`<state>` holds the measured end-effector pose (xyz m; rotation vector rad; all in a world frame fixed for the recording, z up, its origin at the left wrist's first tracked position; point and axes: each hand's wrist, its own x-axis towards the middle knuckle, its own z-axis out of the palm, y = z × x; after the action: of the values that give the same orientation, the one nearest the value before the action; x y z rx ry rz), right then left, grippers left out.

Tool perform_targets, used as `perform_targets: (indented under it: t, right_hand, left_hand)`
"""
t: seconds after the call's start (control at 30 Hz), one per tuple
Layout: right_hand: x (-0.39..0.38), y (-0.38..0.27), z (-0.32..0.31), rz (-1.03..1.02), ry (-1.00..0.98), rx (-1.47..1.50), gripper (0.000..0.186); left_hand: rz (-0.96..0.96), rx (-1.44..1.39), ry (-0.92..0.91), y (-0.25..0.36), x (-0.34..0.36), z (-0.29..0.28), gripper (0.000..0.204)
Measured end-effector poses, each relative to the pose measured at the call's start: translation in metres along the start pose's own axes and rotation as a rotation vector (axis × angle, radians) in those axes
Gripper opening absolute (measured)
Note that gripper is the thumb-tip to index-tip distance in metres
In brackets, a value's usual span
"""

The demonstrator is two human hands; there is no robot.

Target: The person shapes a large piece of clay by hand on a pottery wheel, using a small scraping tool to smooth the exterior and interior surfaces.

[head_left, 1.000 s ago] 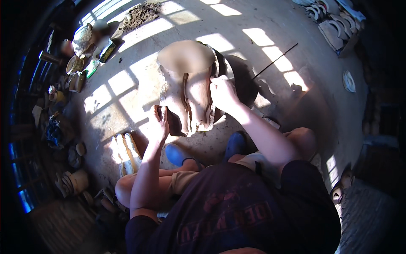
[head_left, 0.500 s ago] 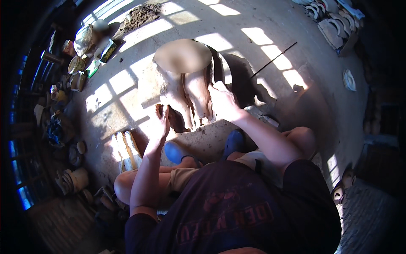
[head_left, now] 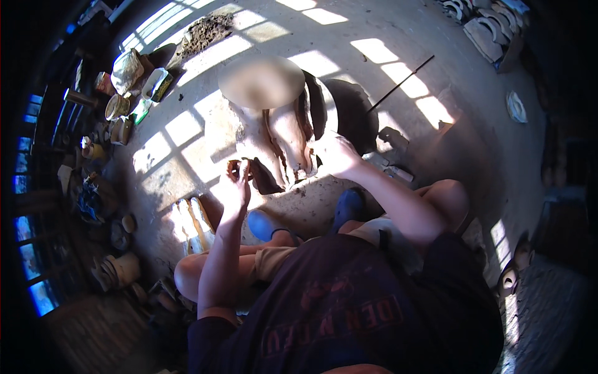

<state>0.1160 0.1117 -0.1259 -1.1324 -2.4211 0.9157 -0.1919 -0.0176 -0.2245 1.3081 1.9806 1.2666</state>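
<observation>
Clay-looking form is sitting on the floor just ahead of the person's blue slippers, between the two hands. Its front is showing long upright folds, a ragged lower edge and a dark hollow at lower left. The top is blurred over, no detail there. A round disc is showing past its right side; cannot tell whether the form is resting on it.

Handling, judged by looks: bulk is suggesting heavy; if the clay is unfired, it is probably soft and a bit tacky, denting under fingertips. Thin ragged rims are looking fragile, likely to tear or crumble. Best hold is probably low, open palms spread on both sides, weight taken from beneath, not by the folds or rim.

Left hand is hovering by the lower left edge, fingers pointing up and curling in, narrow; dark patch at the fingers, cannot tell if clay or shadow, nor if it is touching the form. Left forearm is rising steeply past the left knee.

Right hand is lying at the lower right edge, apparently touching, fingers bunching; glare is hiding the tips, so cannot tell if anything is pinched. Right forearm is slanting in from lower right, elbow bending out by the right knee.
</observation>
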Motion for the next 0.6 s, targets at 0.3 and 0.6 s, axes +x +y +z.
perform_targets:
  t: [0.3, 0.6]
  right_hand:
    - [-0.057, -0.065, 0.016, -0.276, 0.154, 0.184, 0.036]
    - [-0.054, -0.053, 0.020, -0.266, 0.221, 0.110, 0.015]
  left_hand:
    - [-0.390, -0.594, -0.777, 0.146, -0.038, 0.010, 0.041]
    - [-0.212, -0.477, -0.818, 0.148, -0.038, 0.019, 0.042]
